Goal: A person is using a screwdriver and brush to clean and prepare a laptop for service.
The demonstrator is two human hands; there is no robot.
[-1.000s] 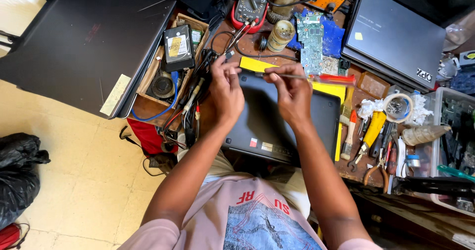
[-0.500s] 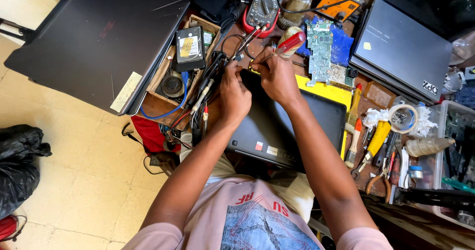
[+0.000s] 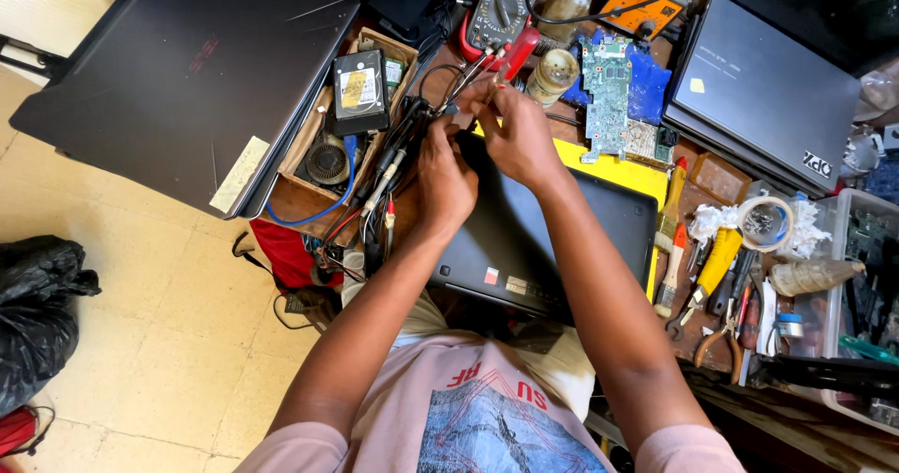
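Observation:
A black laptop (image 3: 571,239) lies bottom up on the cluttered bench in front of me. My left hand (image 3: 445,169) is curled over its far left corner, fingers bent down onto the edge beside a bundle of cables (image 3: 398,155). My right hand (image 3: 517,134) is just to the right of it, almost touching, and grips a red-handled screwdriver (image 3: 518,53). The handle sticks up and away past the fingers, and the tip is hidden between my two hands. A yellow sheet (image 3: 618,169) shows under the laptop's far edge.
A large dark laptop (image 3: 187,70) lies at the left. A wooden box (image 3: 300,197) holds a hard drive (image 3: 361,89) and a fan (image 3: 328,162). Beyond are a multimeter (image 3: 501,9), a green circuit board (image 3: 607,94) and a grey laptop (image 3: 758,89). Hand tools (image 3: 716,262) lie at the right.
Both hands have moved from the laptop's far edge middle to its far left corner. The screwdriver has swung from lying sideways to pointing away from me.

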